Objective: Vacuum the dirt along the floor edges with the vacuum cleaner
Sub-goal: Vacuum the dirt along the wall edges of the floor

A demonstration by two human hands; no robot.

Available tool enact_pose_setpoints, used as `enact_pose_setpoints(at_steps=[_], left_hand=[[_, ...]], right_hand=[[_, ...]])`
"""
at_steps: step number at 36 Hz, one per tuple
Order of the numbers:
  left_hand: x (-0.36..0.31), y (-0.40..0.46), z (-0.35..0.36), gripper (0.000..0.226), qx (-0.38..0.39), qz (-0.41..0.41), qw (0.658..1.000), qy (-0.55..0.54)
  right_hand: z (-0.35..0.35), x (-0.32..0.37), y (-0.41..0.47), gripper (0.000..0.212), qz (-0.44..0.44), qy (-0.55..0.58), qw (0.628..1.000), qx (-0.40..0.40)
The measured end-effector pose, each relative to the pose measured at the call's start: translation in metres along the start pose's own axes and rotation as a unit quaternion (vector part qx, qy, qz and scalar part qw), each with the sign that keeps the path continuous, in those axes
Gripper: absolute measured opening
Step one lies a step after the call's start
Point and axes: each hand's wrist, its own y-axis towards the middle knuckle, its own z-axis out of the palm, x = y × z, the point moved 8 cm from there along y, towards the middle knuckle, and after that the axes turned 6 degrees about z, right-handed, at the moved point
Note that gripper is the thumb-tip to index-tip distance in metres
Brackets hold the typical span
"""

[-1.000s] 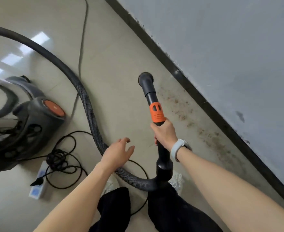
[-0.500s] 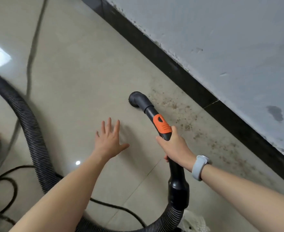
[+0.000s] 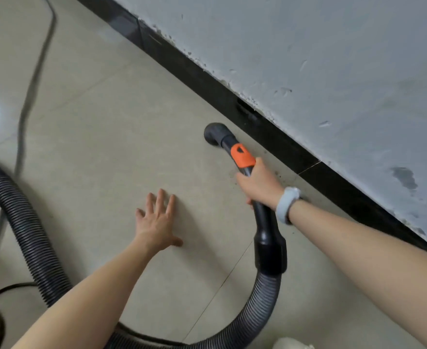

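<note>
Sweeping is under way: the black vacuum pipe with its orange collar (image 3: 242,155) is gripped by the right hand (image 3: 259,185), its round mouth (image 3: 213,133) on the floor beside the black skirting (image 3: 270,137), the left hand (image 3: 158,220) is spread flat, and next the mouth should be slid along the specks (image 3: 279,175) at the edge.

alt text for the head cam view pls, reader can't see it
A person's right hand grips a black vacuum wand below its orange collar, nozzle on the tiled floor beside a black baseboard. The left hand is spread open over the floor; the hose loops behind.
</note>
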Motion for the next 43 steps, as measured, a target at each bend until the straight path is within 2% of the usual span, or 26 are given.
enact_pose_setpoints(at_steps=[6,10,16,21,26,34,43], left_hand=[[-0.011,0.004,-0.002,0.12,0.02,-0.028,0.999,0.022],[-0.018,0.006,-0.006,0.119,0.047,-0.052,0.997,0.023],[-0.028,0.009,0.003,0.135,0.057,-0.083,0.995,-0.005],[-0.029,0.01,0.002,0.133,0.069,-0.078,0.994,-0.041],[-0.027,0.009,0.002,0.131,0.062,-0.069,0.994,-0.058],[-0.024,0.006,0.001,0.13,0.039,-0.053,0.997,-0.046],[-0.022,0.007,0.002,0.13,0.042,-0.038,0.997,-0.046]], right_hand=[[-0.008,0.01,0.013,0.022,-0.015,-0.068,0.996,-0.058],[-0.023,-0.021,-0.001,0.028,0.014,-0.1,0.992,-0.081],[-0.046,-0.069,-0.03,0.03,0.066,-0.139,0.984,-0.094],[-0.056,-0.107,-0.058,0.028,0.129,-0.112,0.978,-0.116],[-0.057,-0.123,-0.067,0.026,0.166,-0.014,0.98,-0.112],[-0.042,-0.082,-0.03,0.026,0.133,0.072,0.987,-0.057],[-0.027,-0.017,0.004,0.016,0.086,0.086,0.992,0.019]])
